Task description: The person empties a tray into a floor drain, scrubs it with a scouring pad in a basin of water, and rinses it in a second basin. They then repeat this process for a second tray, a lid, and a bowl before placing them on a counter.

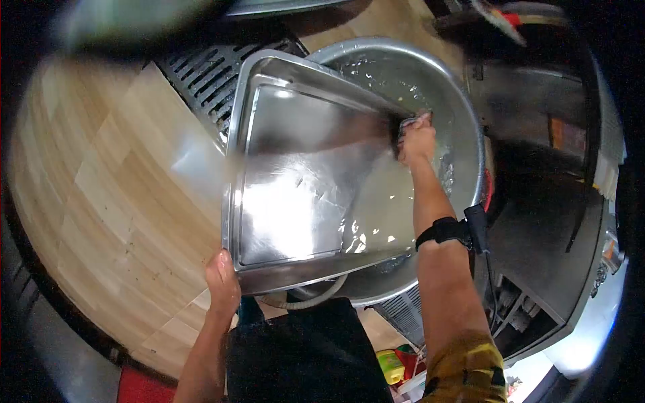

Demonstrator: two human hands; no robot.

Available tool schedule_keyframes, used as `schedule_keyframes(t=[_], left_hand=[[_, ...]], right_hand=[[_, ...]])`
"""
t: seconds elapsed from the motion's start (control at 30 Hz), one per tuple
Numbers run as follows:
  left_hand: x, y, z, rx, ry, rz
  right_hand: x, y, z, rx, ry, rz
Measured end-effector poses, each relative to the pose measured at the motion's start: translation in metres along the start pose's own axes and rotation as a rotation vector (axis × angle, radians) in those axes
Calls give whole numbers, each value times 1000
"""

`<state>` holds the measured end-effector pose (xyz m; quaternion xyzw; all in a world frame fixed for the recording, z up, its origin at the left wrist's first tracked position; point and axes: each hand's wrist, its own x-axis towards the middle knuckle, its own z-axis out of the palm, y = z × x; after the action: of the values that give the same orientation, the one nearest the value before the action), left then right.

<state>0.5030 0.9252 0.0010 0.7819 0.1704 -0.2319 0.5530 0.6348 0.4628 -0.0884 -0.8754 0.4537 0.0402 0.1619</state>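
A deep rectangular metal tray (295,141) is tilted over a large round metal basin (470,127) that holds water. Cloudy water lies in the tray's lower right part, and a bright reflection covers its lower left. My left hand (222,279) is closed around the tray's near left corner. Inside the tray's right end, my right hand (418,140) is closed on a small dark, silvery-grey thing, pressed near the wall. Its kind is mostly hidden by the fingers. The right wrist wears a black strap.
A slotted drain grate (201,77) is set in the wood-look floor (101,188) behind the tray. A pale hose (312,302) curves beside the basin. Dark metal equipment (537,148) stands at the right. A yellow-green container (390,366) sits at the lower edge.
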Motion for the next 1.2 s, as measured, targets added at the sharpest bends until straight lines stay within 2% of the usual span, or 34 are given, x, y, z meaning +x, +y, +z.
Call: schedule_keyframes(t=[0.03, 0.13, 0.2, 0.23, 0.3, 0.33, 0.37, 0.4, 0.43, 0.47, 0.5, 0.53, 0.57, 0.6, 0.63, 0.67, 0.7, 0.77, 0.83, 0.93, 1.0, 1.07, 1.13, 1.2], left_hand=[[-5, -1, 1, 20, -1, -6], [-44, -13, 15, -37, 33, -58], [-77, -41, 22, 84, -7, 81], [-87, -31, 17, 93, -1, 82], [-108, -12, 5, 58, -340, -207], [-104, -13, 3, 87, -207, -161], [-90, -14, 4, 115, -81, -114], [-62, 22, -5, -120, -63, -171], [-29, 35, -9, -325, 17, -314], [5, 51, -12, -213, 20, -137], [35, 53, -8, -213, 15, -138], [63, 51, -5, -88, 86, 64], [76, 52, -6, -36, 111, 178], [89, 52, -7, 18, 142, 290], [98, 52, -8, -36, 143, 141], [104, 54, -1, -86, 136, -14], [98, 62, 1, -121, 135, 155], [97, 60, 6, -96, 165, 150], [93, 63, 8, -68, 229, 136], [89, 68, 19, -36, 256, 187], [90, 64, 20, -15, 297, 288], [88, 69, 20, 50, 293, 241], [85, 79, 27, -58, 310, 184], [83, 86, 26, 30, 269, 146]], right_hand=[[-2, 7, 8, -24, 27, -159], [-37, 21, 24, 91, 223, -279], [-77, 25, 13, -348, -121, -37], [-83, 34, 19, -340, -127, -38], [-100, 42, 28, -430, -155, -222], [-110, 38, 26, -460, -166, -287], [-132, 7, -3, -168, -358, -278], [-153, -31, -33, 126, -536, -260], [-172, -58, -50, 425, -706, -236], [-189, -77, -51, 618, -695, -302], [-205, -99, -54, 670, -578, -435], [-222, -123, -58, 604, -336, -675], [-239, -145, -60, 681, -417, -618], [-253, -161, -52, 754, -373, -744], [-270, -175, -30, 835, -400, -660], [-276, -192, -37, 678, -507, -617], [-271, -192, -15, 611, -411, -711], [-260, -193, 29, 464, -188, -869], [-225, -186, 36, 21, -56, -1021], [-148, -138, 6, 477, 73, -532], [-91, -106, 21, 314, 247, -664], [-43, -76, 37, 434, 82, -341], [-14, -66, 25, 68, 187, -233], [25, -43, 40, 39, 259, -203]])
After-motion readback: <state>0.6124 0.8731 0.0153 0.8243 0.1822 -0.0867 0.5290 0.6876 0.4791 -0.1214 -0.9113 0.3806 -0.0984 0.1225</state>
